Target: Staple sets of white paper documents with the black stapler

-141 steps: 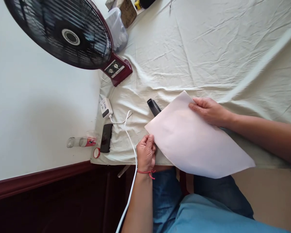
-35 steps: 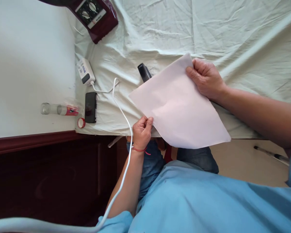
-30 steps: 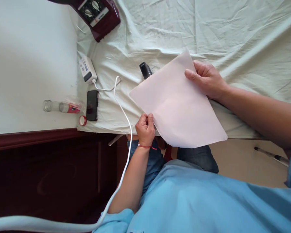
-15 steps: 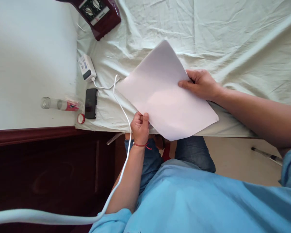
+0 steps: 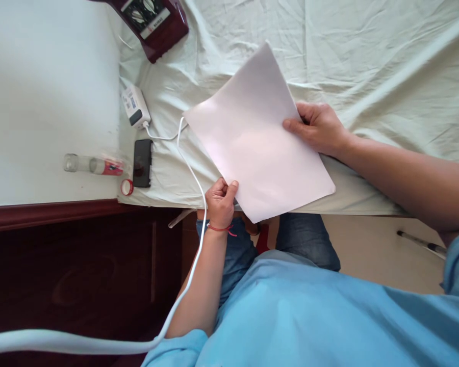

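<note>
A blank white sheet of paper, possibly several sheets together, is held at a slant over the front part of the cloth-covered table. My left hand pinches its lower left edge, thumb on top and fingers curled beneath. On the opposite edge, my right hand grips the paper with the thumb lying on its face; the fingers underneath are partly hidden. The paper's near corner overhangs the table edge, and its far corner bends slightly upward. A white cable passes close by my left wrist.
Pale wrinkled cloth covers the table. Along the left side are a dark red appliance, a white power adapter, a black phone, a clear bottle with a red label and a red-rimmed cap.
The paper has turned slightly: its far corner moved away from me and its near corner moved left. My right hand shifted a little away from my body, while both hands kept hold.
</note>
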Tool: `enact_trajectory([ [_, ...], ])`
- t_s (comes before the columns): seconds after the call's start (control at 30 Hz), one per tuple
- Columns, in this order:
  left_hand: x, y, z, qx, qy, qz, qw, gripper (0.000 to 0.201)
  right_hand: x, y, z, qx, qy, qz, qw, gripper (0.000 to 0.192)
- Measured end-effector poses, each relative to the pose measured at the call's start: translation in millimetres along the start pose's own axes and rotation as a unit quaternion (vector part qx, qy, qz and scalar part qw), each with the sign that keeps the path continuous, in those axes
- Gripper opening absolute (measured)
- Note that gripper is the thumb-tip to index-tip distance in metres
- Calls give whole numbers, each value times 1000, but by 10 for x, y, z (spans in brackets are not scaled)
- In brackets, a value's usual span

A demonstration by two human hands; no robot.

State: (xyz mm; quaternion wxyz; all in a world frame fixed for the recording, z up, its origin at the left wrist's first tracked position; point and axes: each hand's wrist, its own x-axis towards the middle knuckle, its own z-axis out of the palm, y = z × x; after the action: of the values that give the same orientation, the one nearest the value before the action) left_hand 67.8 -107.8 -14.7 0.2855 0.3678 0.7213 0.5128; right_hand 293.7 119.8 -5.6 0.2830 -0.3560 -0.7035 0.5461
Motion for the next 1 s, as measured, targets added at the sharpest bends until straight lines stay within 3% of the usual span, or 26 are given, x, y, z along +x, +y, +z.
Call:
enact_trajectory([
  [0.37, -3, -58, -4, -5, 6, 6, 1000, 49, 23, 3, -1, 93, -49, 4, 994, 35],
  [1.0, -9, -26, -17, -5, -3, 13, 1000, 57, 31, 12, 4, 159, -53, 23, 986, 36],
])
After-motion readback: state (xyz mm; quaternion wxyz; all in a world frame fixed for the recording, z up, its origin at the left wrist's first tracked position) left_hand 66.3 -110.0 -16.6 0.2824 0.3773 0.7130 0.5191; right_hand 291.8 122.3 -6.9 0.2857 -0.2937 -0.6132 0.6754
